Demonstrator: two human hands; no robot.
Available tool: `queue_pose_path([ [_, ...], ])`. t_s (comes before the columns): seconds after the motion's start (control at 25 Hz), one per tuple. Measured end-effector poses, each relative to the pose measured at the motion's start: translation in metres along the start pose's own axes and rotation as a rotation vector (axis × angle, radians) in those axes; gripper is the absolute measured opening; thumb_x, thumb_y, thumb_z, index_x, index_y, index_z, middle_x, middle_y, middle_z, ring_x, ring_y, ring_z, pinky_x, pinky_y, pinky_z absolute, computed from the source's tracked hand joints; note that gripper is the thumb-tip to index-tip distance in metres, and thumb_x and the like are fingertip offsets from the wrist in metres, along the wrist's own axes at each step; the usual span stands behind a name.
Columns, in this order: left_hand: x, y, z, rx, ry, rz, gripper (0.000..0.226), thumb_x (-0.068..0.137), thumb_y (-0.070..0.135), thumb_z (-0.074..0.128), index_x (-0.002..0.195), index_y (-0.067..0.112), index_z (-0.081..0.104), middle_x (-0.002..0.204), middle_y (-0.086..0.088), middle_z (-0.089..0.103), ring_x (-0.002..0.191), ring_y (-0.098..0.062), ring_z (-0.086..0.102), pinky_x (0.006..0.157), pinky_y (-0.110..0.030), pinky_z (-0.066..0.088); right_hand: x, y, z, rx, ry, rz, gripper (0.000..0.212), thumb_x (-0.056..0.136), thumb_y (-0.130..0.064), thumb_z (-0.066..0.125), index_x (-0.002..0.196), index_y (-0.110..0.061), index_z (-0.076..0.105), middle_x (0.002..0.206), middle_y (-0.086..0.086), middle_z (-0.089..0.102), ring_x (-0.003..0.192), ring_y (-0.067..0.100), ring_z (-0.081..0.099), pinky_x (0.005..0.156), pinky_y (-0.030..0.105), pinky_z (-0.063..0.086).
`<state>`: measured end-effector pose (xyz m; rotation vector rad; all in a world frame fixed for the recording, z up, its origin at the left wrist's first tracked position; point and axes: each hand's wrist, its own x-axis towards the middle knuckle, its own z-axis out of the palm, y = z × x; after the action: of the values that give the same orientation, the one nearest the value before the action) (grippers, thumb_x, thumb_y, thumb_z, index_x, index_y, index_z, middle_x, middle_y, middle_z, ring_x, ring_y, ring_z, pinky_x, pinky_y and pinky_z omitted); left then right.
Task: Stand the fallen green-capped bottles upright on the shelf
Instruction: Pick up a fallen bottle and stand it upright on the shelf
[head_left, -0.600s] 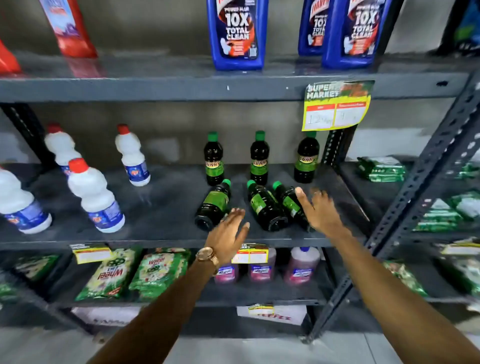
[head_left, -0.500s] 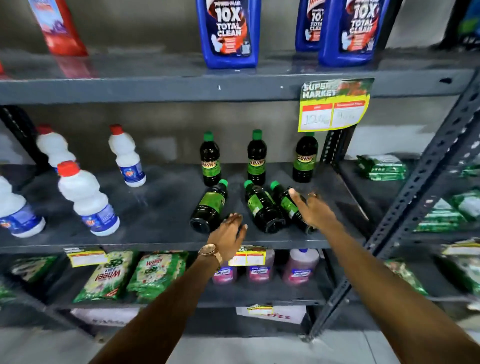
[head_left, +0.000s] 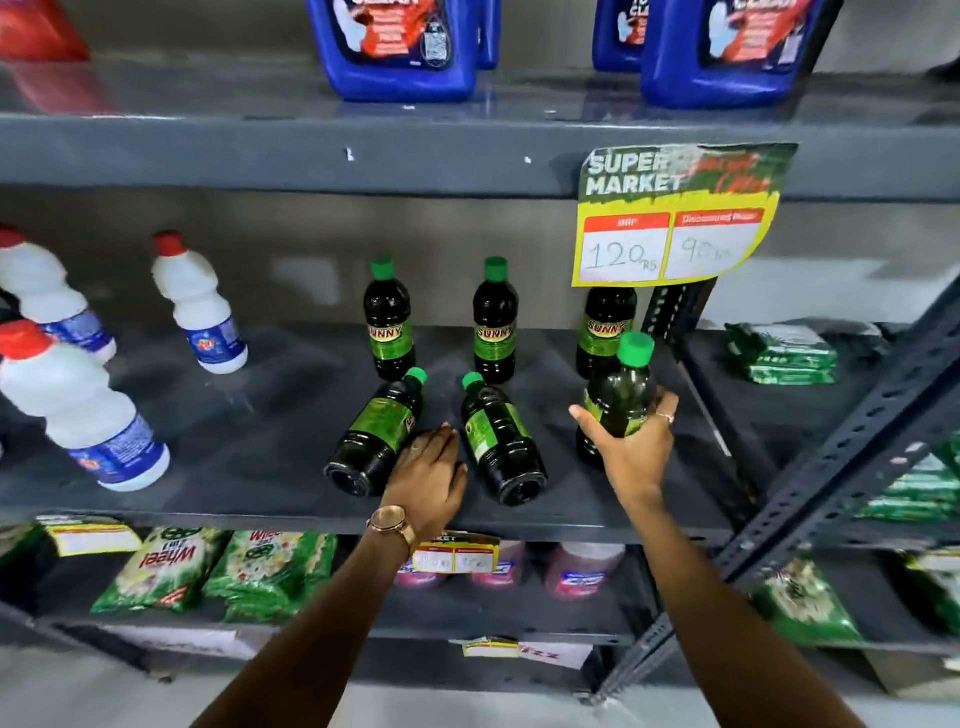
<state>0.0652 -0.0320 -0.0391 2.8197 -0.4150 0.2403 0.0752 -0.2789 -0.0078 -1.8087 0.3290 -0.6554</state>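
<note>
Three dark green-capped bottles stand at the back of the grey middle shelf (head_left: 249, 467): one on the left (head_left: 388, 327), one in the middle (head_left: 494, 327), one on the right (head_left: 605, 325) partly behind the price sign. Two more lie on their sides in front: the left fallen bottle (head_left: 376, 434) and the middle fallen bottle (head_left: 501, 441), caps pointing back. My right hand (head_left: 631, 457) grips a third front bottle (head_left: 621, 395), held nearly upright. My left hand (head_left: 428, 478) rests flat on the shelf between the two fallen bottles, touching the left one, fingers apart.
White red-capped bottles (head_left: 83, 415) stand on the shelf's left part. Blue jugs (head_left: 400, 47) sit on the shelf above. A yellow price sign (head_left: 675, 218) hangs from that shelf's edge. A slanted metal upright (head_left: 852, 441) borders the right. Green packets (head_left: 171, 571) lie below.
My right hand has closed on the rightmost fallen bottle and tipped it up to nearly upright. My left hand has moved forward onto the shelf beside the left fallen bottle. The view has moved closer.
</note>
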Motion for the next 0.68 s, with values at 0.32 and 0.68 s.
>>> queue_pose_path([
  [0.32,0.000,-0.002,0.006,-0.101,0.019,-0.007,0.052,0.096,0.029,0.040,0.143,0.008,0.032,0.154,-0.010,0.032,0.143,-0.024,0.025,0.118,-0.029,0.013,0.000,0.027,0.001,-0.037,-0.050,0.002,0.081,0.062,-0.014,0.083,0.133,-0.013,0.044,0.098,-0.007,0.066,0.096,0.004,0.064,0.080,0.010,0.048],
  [0.68,0.001,-0.006,0.007,-0.167,-0.005,0.006,0.054,0.097,0.031,0.038,0.145,0.009,0.026,0.157,-0.008,0.022,0.147,-0.019,0.013,0.119,-0.026,0.007,-0.002,0.028,0.009,-0.032,-0.002,0.057,0.085,0.061,-0.010,0.084,0.136,-0.011,0.045,0.120,0.009,0.059,0.107,0.023,0.058,0.097,0.037,0.048],
])
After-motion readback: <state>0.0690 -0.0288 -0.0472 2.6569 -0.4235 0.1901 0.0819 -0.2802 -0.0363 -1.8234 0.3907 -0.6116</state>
